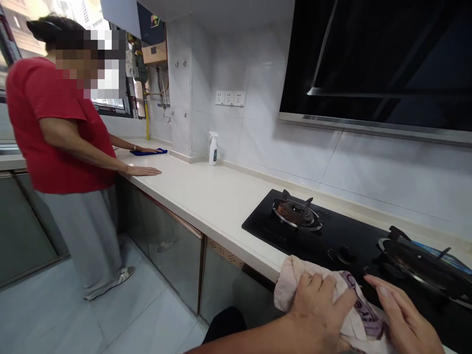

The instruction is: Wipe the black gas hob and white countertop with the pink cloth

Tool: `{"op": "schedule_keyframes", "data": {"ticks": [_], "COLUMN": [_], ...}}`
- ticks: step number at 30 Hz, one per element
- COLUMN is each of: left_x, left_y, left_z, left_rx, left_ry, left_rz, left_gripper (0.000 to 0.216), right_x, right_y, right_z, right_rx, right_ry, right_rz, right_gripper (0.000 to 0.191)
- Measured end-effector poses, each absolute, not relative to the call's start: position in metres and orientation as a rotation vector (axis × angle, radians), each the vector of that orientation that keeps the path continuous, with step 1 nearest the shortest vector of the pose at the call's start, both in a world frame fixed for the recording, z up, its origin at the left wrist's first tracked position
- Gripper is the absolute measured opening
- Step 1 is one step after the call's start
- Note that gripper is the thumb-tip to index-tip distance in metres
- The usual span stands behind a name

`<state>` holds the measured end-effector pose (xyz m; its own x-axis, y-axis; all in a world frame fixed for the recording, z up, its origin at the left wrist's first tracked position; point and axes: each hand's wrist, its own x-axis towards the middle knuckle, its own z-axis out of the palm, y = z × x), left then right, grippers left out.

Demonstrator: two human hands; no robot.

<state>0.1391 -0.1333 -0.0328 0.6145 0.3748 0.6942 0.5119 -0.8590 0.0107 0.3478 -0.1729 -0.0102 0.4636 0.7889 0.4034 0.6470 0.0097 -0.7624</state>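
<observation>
My left hand (317, 307) is closed on a pale pink cloth (295, 282) with purple lettering, pressing it on the front edge of the black gas hob (339, 236). My right hand (403, 319) lies beside it with fingers stretched out, touching the cloth's right end. The hob has a left burner (297, 212) and a right burner (424, 260), with knobs (341, 254) between them just beyond the cloth.
A cream countertop (206, 196) runs left to a white spray bottle (213, 148) by the tiled wall. A person in a red shirt (55, 128) stands at the far end, one hand on a blue cloth (149, 152). A black range hood (379, 64) hangs above.
</observation>
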Motion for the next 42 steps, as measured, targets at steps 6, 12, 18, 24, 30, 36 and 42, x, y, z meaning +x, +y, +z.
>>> {"op": "schedule_keyframes", "data": {"ticks": [6, 12, 18, 24, 30, 36, 42], "left_x": [0.153, 0.111, 0.053, -0.005, -0.018, -0.016, -0.03], "left_y": [-0.128, -0.133, -0.128, -0.072, -0.057, -0.046, -0.037], "left_z": [-0.046, -0.022, 0.0, -0.019, -0.048, -0.065, -0.068], "left_rx": [-2.623, -2.863, -2.981, -2.508, -2.306, -2.19, -2.207], "left_ry": [-0.793, -0.582, -0.804, -1.418, -1.435, -1.367, -1.289], "left_rz": [-1.155, -1.027, -1.178, -1.302, -1.365, -1.505, -1.526], "left_gripper": [0.062, 0.077, 0.074, 0.033, 0.024, 0.032, 0.037], "right_x": [0.291, 0.29, 0.295, 0.282, 0.251, 0.176, 0.156], "right_y": [-0.162, -0.159, -0.173, -0.162, -0.139, -0.095, -0.068], "right_z": [-0.019, -0.048, -0.051, -0.047, -0.029, -0.001, 0.015], "right_rx": [-1.499, -1.607, -1.582, -1.566, -1.532, -1.452, -1.327], "right_ry": [-1.617, -1.793, -1.877, -1.995, -2.106, -2.221, -2.322], "right_rz": [-0.024, -0.319, -0.432, -0.729, -0.671, -0.357, -0.058], "right_gripper": [0.05, 0.047, 0.049, 0.059, 0.051, 0.048, 0.042]}}
